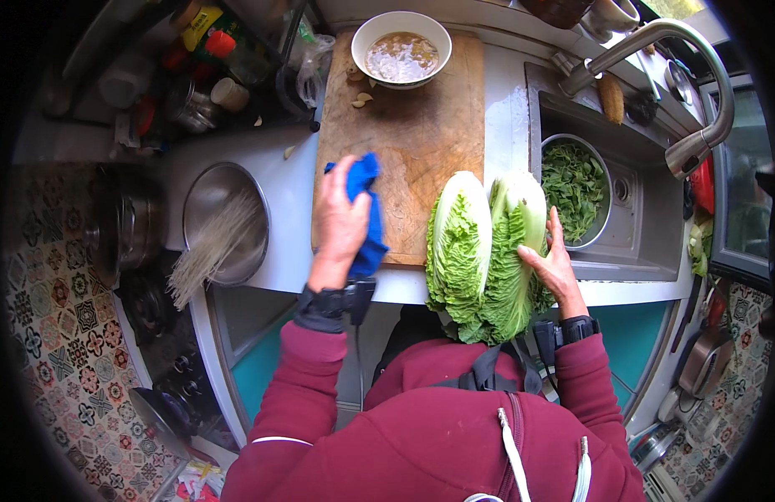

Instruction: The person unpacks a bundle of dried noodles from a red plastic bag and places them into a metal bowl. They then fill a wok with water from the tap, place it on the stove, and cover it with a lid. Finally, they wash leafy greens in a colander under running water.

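A bunched blue cloth point(367, 226) lies under my left hand point(341, 219), whose fingers are closed on it at the left edge of the wooden cutting board point(404, 142). Two napa cabbage pieces point(460, 243), pale at the top and leafy green below, sit side by side at the board's near right corner. Their leafy ends stick out past the counter edge toward me. Against the right side of the right-hand cabbage point(513, 251) rests my right hand point(555, 263), thumb on the leaves and fingers stretched out.
A white bowl point(401, 23) of brownish liquid stands at the board's far end, near garlic cloves point(362, 99). Left is a steel bowl point(224, 188) with dry noodles point(216, 247) jutting out. The sink point(651, 238) holds a bowl of leafy greens point(571, 188) below a faucet point(697, 142).
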